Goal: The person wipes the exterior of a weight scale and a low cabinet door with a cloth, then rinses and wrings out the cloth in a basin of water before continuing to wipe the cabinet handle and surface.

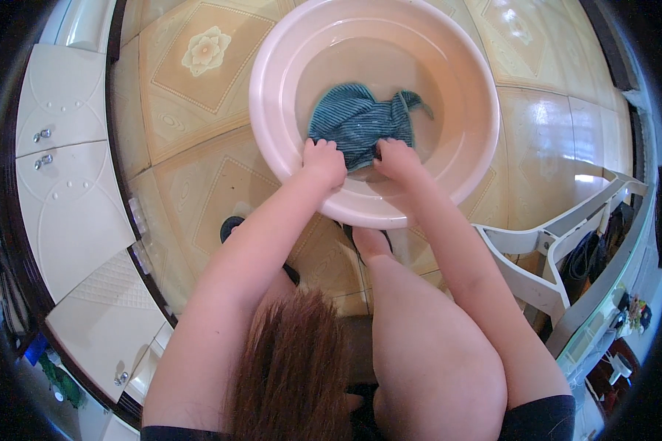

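A large pale pink plastic basin (477,132) with water in it stands on the floor before me. In the water lies a wet teal cloth with dark stripes (358,118), spread out and creased, one corner (416,102) curling up at the far right. At the cloth's near left edge, my left hand (325,160) grips it with fingers curled over. My right hand (398,157) pinches the near right part. Both hands are just inside the basin's near rim, and their fingertips are partly hidden by the cloth.
White cabinets (66,198) with metal knobs line the left side. To the right is a white-framed table leg (529,237) under a glass top, with dark cables (582,256) beside it. Patterned tiles (204,55) cover the floor. My slippered feet (369,242) are close to the basin.
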